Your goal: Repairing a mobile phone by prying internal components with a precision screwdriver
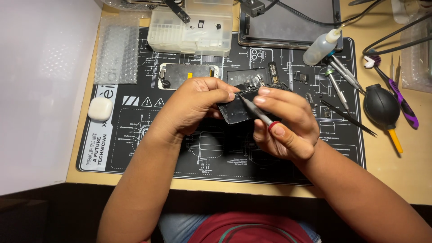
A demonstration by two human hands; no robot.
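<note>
Phone (234,112), dark and opened up: held over the black mat (216,153), about mid-desk. Starting left, passed a white earbud case (100,109) at the mat's edge, then a loose screen part (186,74) lying flat behind the hands. Gripped the phone's left end with left hand (193,105), fingers curled tight. Pinched a thin screwdriver (257,113) in right hand (288,126), tip on the phone's top edge. Looked partway stripped, honestly, with bits already out on the mat and more left to undo. Ended at a rubber blower (381,105) far right.
</note>
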